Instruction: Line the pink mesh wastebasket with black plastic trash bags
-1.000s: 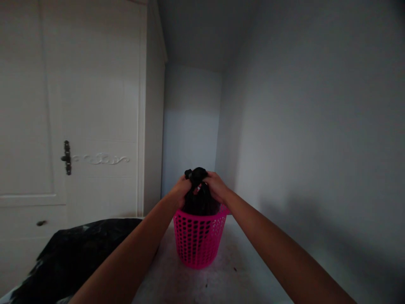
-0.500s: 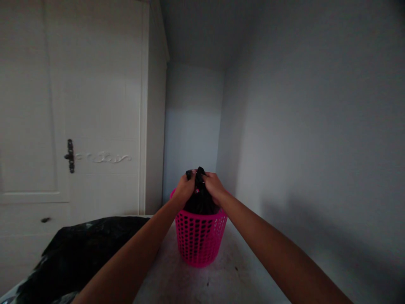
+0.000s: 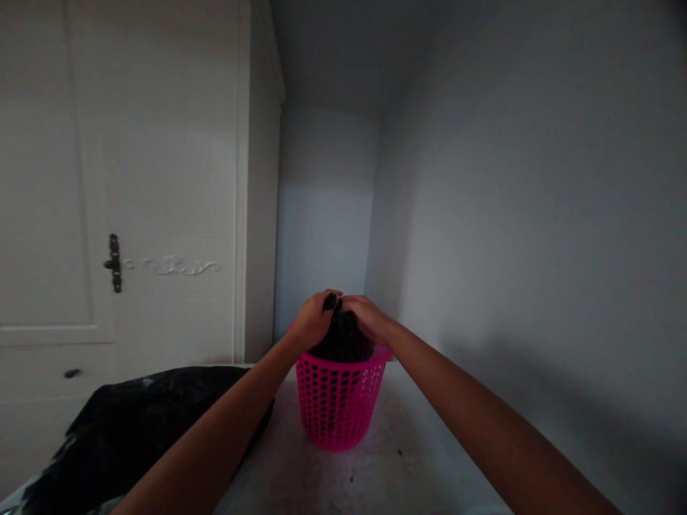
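Both hands, the left hand [image 3: 311, 320] and right hand [image 3: 366, 317], pinch the gathered neck of a black bin bag [image 3: 343, 342] directly above the pink perforated basket [image 3: 338, 400] it sits in, apparently keeping its mouth bunched closed.

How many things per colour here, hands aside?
Pink: 1, the perforated basket.
Black: 2, the bag in the basket, gripped at its top by left hand and right hand; the plastic sheet at lower left.
White: 1, the door.
Total: 4.
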Demonstrator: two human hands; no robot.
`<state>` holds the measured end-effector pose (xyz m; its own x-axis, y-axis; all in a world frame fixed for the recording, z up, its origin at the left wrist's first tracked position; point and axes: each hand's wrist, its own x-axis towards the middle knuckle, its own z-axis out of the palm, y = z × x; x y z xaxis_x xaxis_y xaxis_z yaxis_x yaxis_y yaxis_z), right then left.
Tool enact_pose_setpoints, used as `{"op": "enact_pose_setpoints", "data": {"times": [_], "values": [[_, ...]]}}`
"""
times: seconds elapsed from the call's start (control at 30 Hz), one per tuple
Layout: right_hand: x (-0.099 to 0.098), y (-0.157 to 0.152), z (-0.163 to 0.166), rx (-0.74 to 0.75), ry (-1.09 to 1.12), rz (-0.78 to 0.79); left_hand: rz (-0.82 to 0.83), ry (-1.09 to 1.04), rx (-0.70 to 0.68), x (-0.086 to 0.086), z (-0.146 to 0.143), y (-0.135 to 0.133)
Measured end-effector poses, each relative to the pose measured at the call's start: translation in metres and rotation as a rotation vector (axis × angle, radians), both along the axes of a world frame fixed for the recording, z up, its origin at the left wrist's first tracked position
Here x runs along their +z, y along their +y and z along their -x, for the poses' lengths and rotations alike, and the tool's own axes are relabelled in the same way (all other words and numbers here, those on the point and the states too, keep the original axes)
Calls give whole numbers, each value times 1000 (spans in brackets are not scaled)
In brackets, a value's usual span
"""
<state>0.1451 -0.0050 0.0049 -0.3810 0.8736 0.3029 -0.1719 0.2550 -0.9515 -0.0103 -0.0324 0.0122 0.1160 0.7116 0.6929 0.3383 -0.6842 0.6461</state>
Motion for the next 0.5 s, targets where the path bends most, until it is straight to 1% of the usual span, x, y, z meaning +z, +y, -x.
{"op": "enact_pose_setpoints", "data": {"times": [0.07, 0.2, 0.33, 0.4, 0.43, 0.5], "values": [[2, -4, -1, 4, 24, 13, -21, -13, 14, 1, 1, 3], [1, -4, 1, -11, 89, -51, -45, -62, 26, 4, 1, 5], [-2, 0, -1, 7, 63, -45, 16, -40, 9, 5, 5, 6], [-3, 1, -3, -25, -9, -108, 68, -71, 18, 4, 7, 8], [-2, 0, -3, -72, -64, -165, 90, -101, 31, 3, 8, 10], [0, -1, -5, -218, -195, -330, 136, -164, 58, 1, 9, 15]]}}
